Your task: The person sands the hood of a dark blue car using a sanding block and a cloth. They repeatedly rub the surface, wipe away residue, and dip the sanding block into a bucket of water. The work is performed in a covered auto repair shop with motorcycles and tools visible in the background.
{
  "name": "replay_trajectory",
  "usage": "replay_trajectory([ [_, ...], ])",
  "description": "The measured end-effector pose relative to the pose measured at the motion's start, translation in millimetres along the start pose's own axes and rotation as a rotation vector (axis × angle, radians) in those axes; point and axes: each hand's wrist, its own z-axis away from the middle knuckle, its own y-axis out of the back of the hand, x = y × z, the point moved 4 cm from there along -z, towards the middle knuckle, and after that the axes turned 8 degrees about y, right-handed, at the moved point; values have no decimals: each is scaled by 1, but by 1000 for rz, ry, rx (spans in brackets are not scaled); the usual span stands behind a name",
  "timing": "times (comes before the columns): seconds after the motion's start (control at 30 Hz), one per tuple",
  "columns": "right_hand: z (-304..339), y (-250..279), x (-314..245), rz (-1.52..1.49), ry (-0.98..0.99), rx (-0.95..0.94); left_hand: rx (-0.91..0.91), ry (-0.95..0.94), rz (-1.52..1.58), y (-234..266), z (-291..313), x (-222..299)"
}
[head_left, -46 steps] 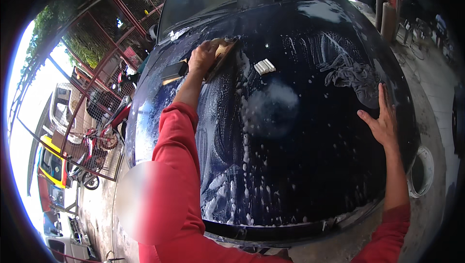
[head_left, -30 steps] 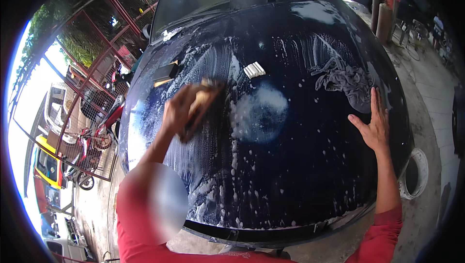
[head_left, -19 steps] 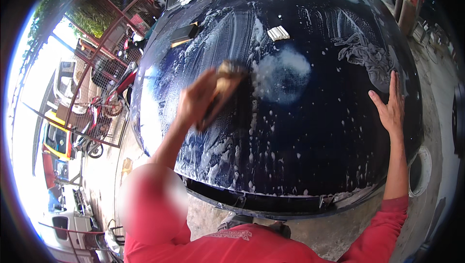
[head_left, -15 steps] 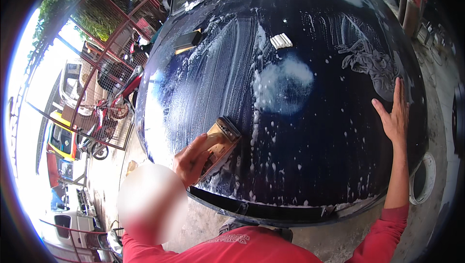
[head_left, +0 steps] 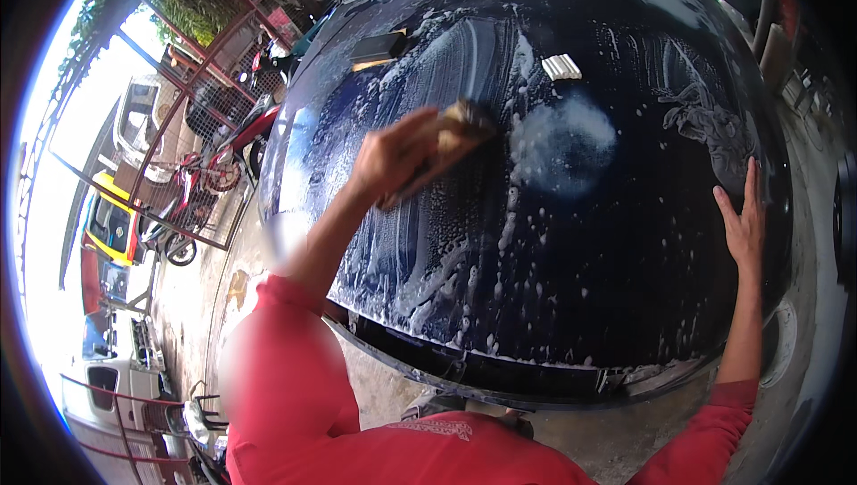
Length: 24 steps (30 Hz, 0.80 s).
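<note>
A dark blue car hood (head_left: 625, 298), wet and streaked with white suds, spreads out before me. My left hand (head_left: 393, 159) is closed around a long wooden hand sanding block (head_left: 464, 130), blurred by motion, over the hood's left-middle part. The block's underside is hidden. Toward the right edge, my right hand (head_left: 744, 228) lies flat on the hood, thumb apart and nothing gripped. Just beyond its fingertips is a crumpled grey cloth (head_left: 711, 130). A pale rounded patch (head_left: 567, 146) marks the paint right of the sanding block.
Farther up the hood lie a white ridged block (head_left: 561, 66) and a black block (head_left: 379, 46) with a tan piece beneath. Red mesh fencing (head_left: 201, 30) and a red motorcycle (head_left: 241, 141) stand to the left. A pale round object (head_left: 781, 342) is at the right.
The sanding block in my left hand has moved up the hood, away from the front edge, with my arm extending. My right hand stays flat near the cloth. The view has shifted slightly.
</note>
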Motion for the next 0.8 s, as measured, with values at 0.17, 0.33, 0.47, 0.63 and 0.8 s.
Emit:
replay_trajectory([
  [0.17,-1,-9,5,84,-26,-10,-23,-140,7,31,212,30],
  [0.33,-1,-11,13,1,-28,4,66,-84,-77,32,-23,-35],
  [0.47,1,-7,10,-1,-34,16,196,-236,-304,0,-231,-53],
  [0.63,3,-4,0,105,-53,-14,84,-100,-30,5,-91,-31],
  [0.8,-2,-7,-1,121,-66,-4,-42,-242,27,40,169,18],
])
